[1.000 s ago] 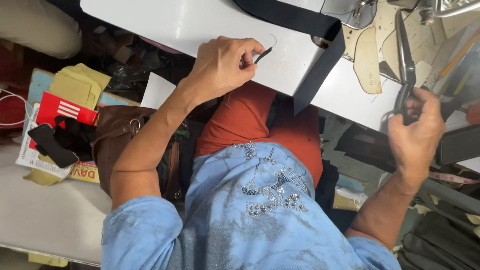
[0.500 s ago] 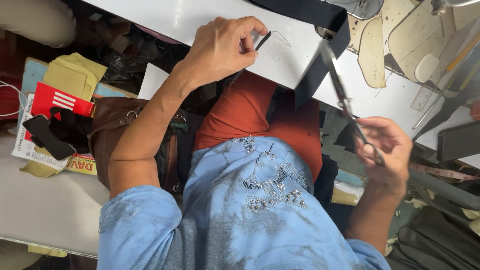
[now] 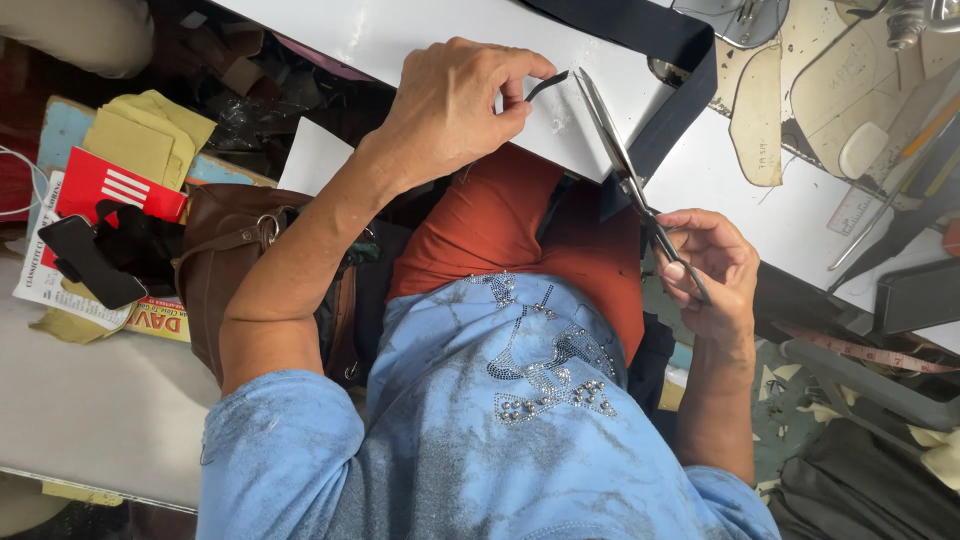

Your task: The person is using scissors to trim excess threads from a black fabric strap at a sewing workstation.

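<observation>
1. Head view, step: I judge this to be the trimming step; my left hand (image 3: 455, 110) pinches a small black strip (image 3: 547, 84) between thumb and forefinger, held just above the white table (image 3: 400, 35) near its front edge; my right hand (image 3: 705, 265) is closed through the handles of the scissors (image 3: 625, 170), whose blades point up toward the strip, their tips just beside it.
2. Next move, as I judge it: the blades need to open slightly and meet the strip squarely while the pinch keeps it taut; I cannot tell whether the blades are parted now.
3. Count: one strip; one pair of scissors; one wide black band (image 3: 660, 60) draped over the table edge; one brown bag (image 3: 235, 260) by my left arm; one phone (image 3: 90, 262); one tape measure (image 3: 865, 350).
</observation>
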